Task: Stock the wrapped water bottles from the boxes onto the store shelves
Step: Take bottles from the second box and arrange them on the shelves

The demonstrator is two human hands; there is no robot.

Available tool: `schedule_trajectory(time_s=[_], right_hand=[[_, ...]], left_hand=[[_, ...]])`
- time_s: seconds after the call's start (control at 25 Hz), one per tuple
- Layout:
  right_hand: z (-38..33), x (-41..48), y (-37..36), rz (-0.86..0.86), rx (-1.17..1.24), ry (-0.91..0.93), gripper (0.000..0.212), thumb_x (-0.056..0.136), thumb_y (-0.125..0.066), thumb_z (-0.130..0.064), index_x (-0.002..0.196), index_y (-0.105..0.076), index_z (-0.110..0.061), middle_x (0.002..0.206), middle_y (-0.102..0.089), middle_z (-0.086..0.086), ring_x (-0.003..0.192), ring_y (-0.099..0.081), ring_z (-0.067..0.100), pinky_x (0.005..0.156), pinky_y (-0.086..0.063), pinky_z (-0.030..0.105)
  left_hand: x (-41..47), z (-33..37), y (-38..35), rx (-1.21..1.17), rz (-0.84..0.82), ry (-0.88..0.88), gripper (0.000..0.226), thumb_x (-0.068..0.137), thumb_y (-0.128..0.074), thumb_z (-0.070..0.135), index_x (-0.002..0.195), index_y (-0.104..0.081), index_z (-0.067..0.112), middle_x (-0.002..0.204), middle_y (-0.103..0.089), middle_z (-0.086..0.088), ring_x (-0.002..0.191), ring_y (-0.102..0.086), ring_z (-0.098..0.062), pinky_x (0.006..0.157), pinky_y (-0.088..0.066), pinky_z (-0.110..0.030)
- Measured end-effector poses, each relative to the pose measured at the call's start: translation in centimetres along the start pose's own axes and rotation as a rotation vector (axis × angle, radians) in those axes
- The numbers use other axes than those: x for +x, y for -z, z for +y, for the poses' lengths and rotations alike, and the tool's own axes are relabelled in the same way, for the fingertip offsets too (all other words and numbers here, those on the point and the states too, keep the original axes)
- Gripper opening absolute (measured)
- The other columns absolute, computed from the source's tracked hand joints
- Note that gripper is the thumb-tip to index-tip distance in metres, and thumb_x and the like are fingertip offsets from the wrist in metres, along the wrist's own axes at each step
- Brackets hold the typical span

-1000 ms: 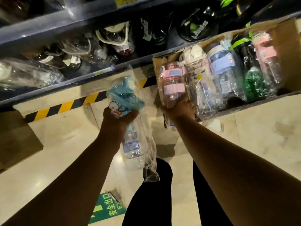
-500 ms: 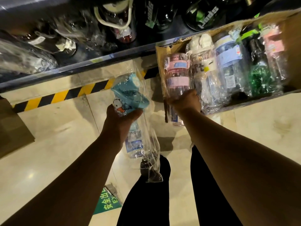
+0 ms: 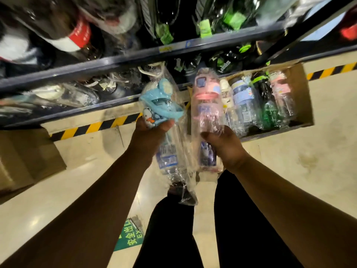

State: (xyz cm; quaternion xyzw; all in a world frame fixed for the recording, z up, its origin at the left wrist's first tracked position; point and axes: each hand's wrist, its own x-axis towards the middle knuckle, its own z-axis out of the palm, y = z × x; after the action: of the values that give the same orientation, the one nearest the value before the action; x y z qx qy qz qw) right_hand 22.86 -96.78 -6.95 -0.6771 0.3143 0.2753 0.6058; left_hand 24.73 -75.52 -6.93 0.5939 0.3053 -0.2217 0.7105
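My left hand [image 3: 149,135] grips a wrapped clear bottle with a blue lid and a duck picture [image 3: 158,111], its plastic bag hanging down. My right hand [image 3: 225,147] holds a wrapped pink-lidded bottle [image 3: 206,105], lifted clear of the cardboard box [image 3: 301,97]. Both bottles are side by side in front of the lower shelf [image 3: 108,113]. Several wrapped bottles [image 3: 257,101] remain standing in the box on the floor to the right.
Dark metal shelves [image 3: 173,53] above carry many wrapped bottles. A second cardboard box [image 3: 25,157] sits on the floor at left. Yellow-black hazard tape [image 3: 92,126] runs along the shelf base. My legs [image 3: 173,229] and a green exit sign [image 3: 131,236] are below.
My right hand has pulled the pink-lidded bottle up and out of the box. The view has tilted upward, showing more of the shelves. The left hand keeps its blue-lidded bottle.
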Motion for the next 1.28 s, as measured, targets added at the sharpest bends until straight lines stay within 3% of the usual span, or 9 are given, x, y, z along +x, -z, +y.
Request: schedule_trajectory(time_s=[0.12, 0.32, 0.44, 0.52, 0.68, 0.88, 1.08, 1.16, 1.28], right_hand=[[-5.5, -6.4, 0.4, -0.078, -0.052, 0.112, 0.036, 0.078, -0.078, -0.021, 0.111, -0.067, -0.009, 0.096, -0.073, 0.006, 0.085, -0.069, 0.018, 0.079, -0.055, 0.031], [-13.2, -17.2, 1.7, -0.142, 0.030, 0.176, 0.034, 0.082, -0.077, -0.008, 0.112, -0.061, -0.012, 0.094, -0.071, -0.001, 0.083, -0.066, 0.008, 0.088, -0.051, 0.033], [-16.4, -21.7, 2.3, -0.236, 0.044, 0.225, 0.056, 0.070, -0.085, -0.021, 0.120, -0.060, -0.021, 0.102, -0.074, -0.005, 0.089, -0.068, 0.008, 0.085, -0.049, 0.026], [-18.5, -24.2, 2.7, -0.325, 0.053, 0.254, 0.057, 0.068, -0.080, -0.021, 0.121, -0.058, -0.017, 0.100, -0.073, -0.002, 0.083, -0.067, 0.010, 0.074, -0.049, 0.022], [-21.8, -26.7, 3.5, -0.410, -0.054, 0.362, 0.032, 0.085, -0.073, -0.005, 0.113, -0.057, -0.007, 0.078, -0.067, -0.004, 0.063, -0.058, 0.008, 0.052, -0.044, 0.016], [-24.8, -27.5, 3.4, -0.528, -0.194, 0.379, 0.032, 0.084, -0.073, -0.005, 0.110, -0.060, -0.018, 0.082, -0.074, -0.009, 0.072, -0.068, 0.001, 0.062, -0.051, 0.019], [-27.3, -25.5, -1.0, -0.395, -0.309, 0.363, 0.077, 0.049, -0.087, -0.046, 0.114, -0.056, -0.020, 0.104, -0.071, 0.005, 0.091, -0.072, 0.021, 0.078, -0.060, 0.047], [-28.8, -24.7, -3.6, -0.326, -0.323, 0.367, 0.069, 0.056, -0.089, -0.038, 0.112, -0.054, -0.020, 0.105, -0.069, 0.005, 0.093, -0.071, 0.023, 0.081, -0.060, 0.047], [-31.5, -23.0, -7.9, -0.225, -0.325, 0.415, 0.035, 0.072, -0.085, -0.019, 0.098, -0.062, -0.014, 0.092, -0.071, 0.006, 0.081, -0.071, 0.022, 0.072, -0.060, 0.041]], left_hand=[[-5.4, 5.1, -1.0, -0.076, -0.040, -0.034, 0.074, 0.067, -0.086, 0.023, 0.135, -0.058, 0.010, 0.128, -0.068, -0.007, 0.119, -0.065, -0.022, 0.101, -0.051, -0.039], [-16.3, 12.8, -1.5, -0.143, 0.027, -0.084, 0.064, 0.071, -0.086, 0.026, 0.130, -0.061, 0.017, 0.114, -0.074, 0.005, 0.097, -0.071, -0.006, 0.082, -0.052, -0.028], [-21.4, 16.3, -1.7, -0.195, 0.027, -0.075, 0.043, 0.084, -0.076, 0.023, 0.123, -0.059, 0.032, 0.105, -0.074, 0.018, 0.087, -0.069, 0.005, 0.077, -0.051, -0.029], [-24.5, 18.3, -1.9, -0.249, 0.005, -0.054, 0.047, 0.081, -0.076, 0.025, 0.124, -0.057, 0.035, 0.110, -0.073, 0.013, 0.097, -0.070, -0.003, 0.076, -0.052, -0.031], [-28.4, 21.2, -2.1, -0.259, -0.036, -0.125, 0.060, 0.074, -0.075, 0.021, 0.132, -0.057, 0.025, 0.120, -0.072, 0.000, 0.117, -0.065, -0.023, 0.099, -0.050, -0.044], [-30.7, 22.9, -1.9, -0.131, -0.058, -0.261, 0.053, 0.085, -0.075, 0.015, 0.134, -0.058, 0.021, 0.126, -0.069, -0.009, 0.118, -0.065, -0.030, 0.097, -0.052, -0.055], [-31.0, 26.0, 0.4, -0.002, 0.019, -0.302, 0.038, 0.092, -0.068, 0.019, 0.125, -0.060, 0.037, 0.116, -0.073, 0.007, 0.105, -0.070, -0.015, 0.078, -0.056, -0.040], [-30.0, 27.2, 2.7, 0.026, 0.047, -0.285, 0.033, 0.093, -0.067, 0.019, 0.122, -0.061, 0.035, 0.111, -0.075, 0.006, 0.101, -0.072, -0.017, 0.075, -0.059, -0.040], [-27.1, 29.1, 6.8, 0.030, 0.131, -0.237, 0.026, 0.091, -0.070, 0.016, 0.114, -0.066, 0.027, 0.104, -0.077, -0.003, 0.097, -0.073, -0.027, 0.082, -0.060, -0.048]])
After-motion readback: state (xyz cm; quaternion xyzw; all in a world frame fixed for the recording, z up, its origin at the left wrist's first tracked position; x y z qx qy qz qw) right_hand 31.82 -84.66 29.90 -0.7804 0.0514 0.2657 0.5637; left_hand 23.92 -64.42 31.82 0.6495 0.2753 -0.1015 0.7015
